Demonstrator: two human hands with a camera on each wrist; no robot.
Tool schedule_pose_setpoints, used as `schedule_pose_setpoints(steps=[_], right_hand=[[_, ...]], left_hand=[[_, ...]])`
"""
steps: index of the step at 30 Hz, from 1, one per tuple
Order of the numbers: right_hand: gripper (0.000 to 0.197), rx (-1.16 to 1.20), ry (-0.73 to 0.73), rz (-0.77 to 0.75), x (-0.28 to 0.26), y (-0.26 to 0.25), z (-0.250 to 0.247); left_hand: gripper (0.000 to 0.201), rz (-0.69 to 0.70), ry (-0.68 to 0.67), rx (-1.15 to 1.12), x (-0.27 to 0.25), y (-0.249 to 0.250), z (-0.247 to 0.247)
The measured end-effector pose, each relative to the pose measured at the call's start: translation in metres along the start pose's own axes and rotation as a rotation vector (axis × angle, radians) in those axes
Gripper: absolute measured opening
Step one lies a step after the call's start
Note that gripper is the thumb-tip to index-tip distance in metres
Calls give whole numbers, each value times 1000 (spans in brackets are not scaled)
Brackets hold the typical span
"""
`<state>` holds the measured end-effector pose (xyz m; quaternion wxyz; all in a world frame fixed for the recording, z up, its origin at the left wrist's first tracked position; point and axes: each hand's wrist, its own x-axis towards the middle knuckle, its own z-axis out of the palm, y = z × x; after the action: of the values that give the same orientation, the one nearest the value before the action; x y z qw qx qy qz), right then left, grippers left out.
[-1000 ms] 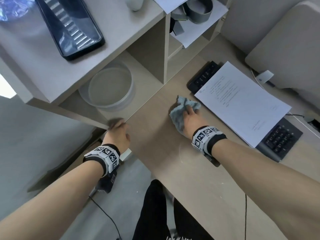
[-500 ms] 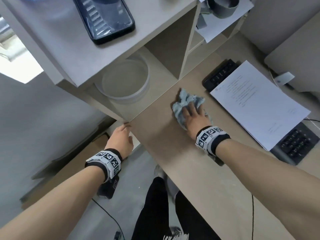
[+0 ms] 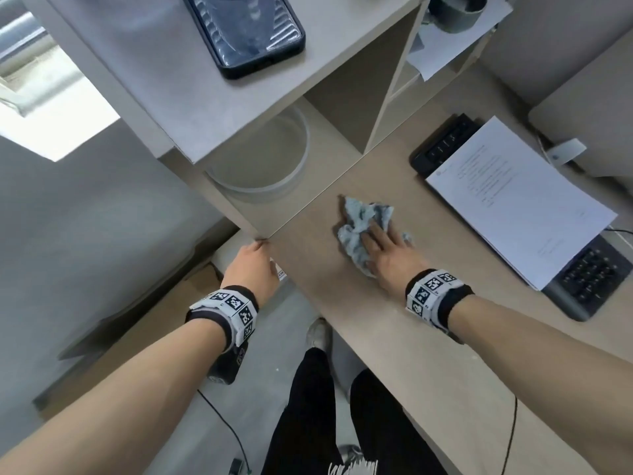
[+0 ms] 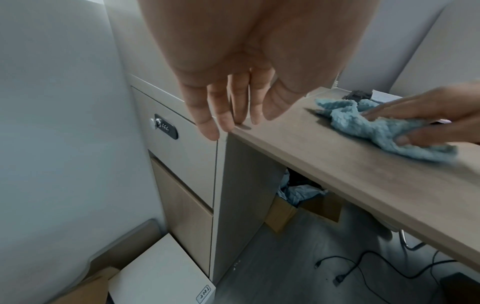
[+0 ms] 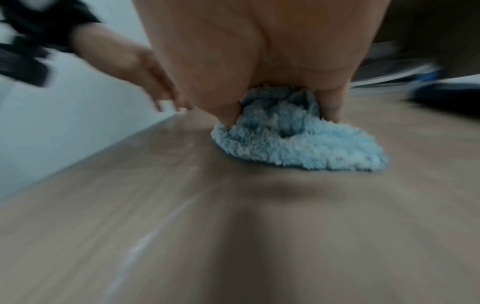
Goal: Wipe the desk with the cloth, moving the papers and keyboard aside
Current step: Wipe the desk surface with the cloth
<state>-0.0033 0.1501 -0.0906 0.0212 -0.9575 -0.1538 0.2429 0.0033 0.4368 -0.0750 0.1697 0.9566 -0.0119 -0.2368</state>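
A crumpled light-blue cloth [image 3: 358, 222] [image 4: 363, 127] [image 5: 298, 142] lies on the wooden desk [image 3: 394, 337], near its left end. My right hand [image 3: 378, 241] [image 4: 415, 117] presses flat on the cloth with straight fingers. The left hand [image 3: 255, 260] [image 4: 233, 107] is open, fingertips touching the desk's front left corner. White printed papers [image 3: 520, 197] lie on top of a black keyboard [image 3: 589, 279] to the right of the cloth, apart from it. Only the keyboard's two ends show.
A shelf unit at the desk's left end carries a dark glossy tray [image 3: 246, 29] on top and a clear round container [image 3: 263, 156] in its cubby. Beside the desk is a locked drawer [image 4: 166, 127]. Below it are a cardboard box [image 4: 283, 214] and cables [image 4: 363, 267].
My right hand has slid the cloth a little left, away from the papers. The left hand has eased back from the shelf edge to the desk corner. The head view has shifted.
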Motion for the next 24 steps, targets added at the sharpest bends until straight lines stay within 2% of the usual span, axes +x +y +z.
schedule_pose_setpoints(steps=[2,5,6,9,12,15,20,24], right_hand=[[66,20,-8,158,9,15,-14],[76,117,-75,310,14,-9,-29],[82,144,-101,300,12,-23,-29],[90,163,-126,142,-8,-54,-11],[84,111,-93,68,-41,-44,12],[71,22,-51,121,-77,-13,29],[58,-10,-22,399,-132,42,37],[53,94,-96,550,-122,41,27]], left_hand=[[36,3,-2,7,1,3,1],[36,-4,-15,19,1,9,3],[37,-16,-22,20,0,11,2],[40,-49,-46,68,-3,18,3],[52,-72,-53,108,-8,24,10],[57,-74,-48,170,-14,31,20],[54,-107,11,145,-20,42,30],[53,-83,52,112,-15,39,35]])
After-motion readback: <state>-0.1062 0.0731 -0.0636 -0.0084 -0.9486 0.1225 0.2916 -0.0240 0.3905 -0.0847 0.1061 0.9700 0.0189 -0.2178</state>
